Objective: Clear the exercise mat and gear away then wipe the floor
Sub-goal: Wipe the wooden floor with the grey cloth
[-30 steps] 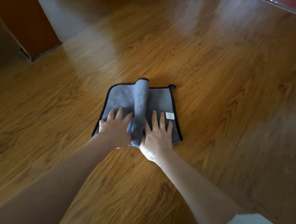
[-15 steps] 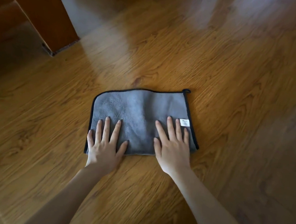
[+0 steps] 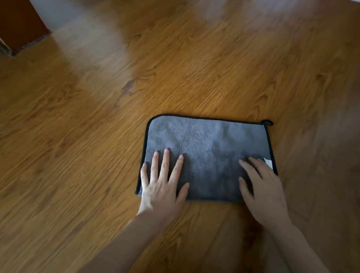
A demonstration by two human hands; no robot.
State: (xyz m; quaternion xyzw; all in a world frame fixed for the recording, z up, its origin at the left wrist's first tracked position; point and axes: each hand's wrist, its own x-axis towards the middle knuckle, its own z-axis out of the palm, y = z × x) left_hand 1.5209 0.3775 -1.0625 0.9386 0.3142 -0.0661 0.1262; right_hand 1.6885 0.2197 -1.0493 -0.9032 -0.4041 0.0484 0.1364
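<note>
Both palms down on the near edge of the cloth — left hand flat with fingers spread, right hand flat near the white tag, neither gripping anything. The cloth lies smooth on the floor, no mat or gear in sight, so this looks like the wiping stage. To do it well: even pressure through both palms, push away in straight overlapping strokes along the grain — towards the cabinet corner, far left.

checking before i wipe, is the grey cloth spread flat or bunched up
Spread flat. The grey cloth lies smooth on the wooden floor, no ridge, with the left hand and right hand on it.
</note>
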